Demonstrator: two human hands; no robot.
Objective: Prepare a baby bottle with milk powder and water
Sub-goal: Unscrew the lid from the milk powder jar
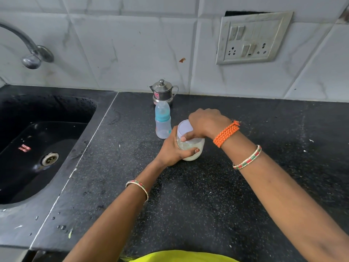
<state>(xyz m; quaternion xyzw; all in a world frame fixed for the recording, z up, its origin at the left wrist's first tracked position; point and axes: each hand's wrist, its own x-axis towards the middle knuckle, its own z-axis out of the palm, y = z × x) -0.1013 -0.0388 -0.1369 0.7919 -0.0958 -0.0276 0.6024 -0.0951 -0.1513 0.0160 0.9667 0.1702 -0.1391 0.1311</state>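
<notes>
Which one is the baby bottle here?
Start at the black granite counter right of the sink. In front of the small lidded steel pot stands the clear plastic baby bottle. Its blue collar and domed cap set it apart.

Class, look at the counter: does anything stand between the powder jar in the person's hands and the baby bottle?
Nothing visible does. The jar, held by the left hand and right hand, stands just right of the capped baby bottle.
</notes>
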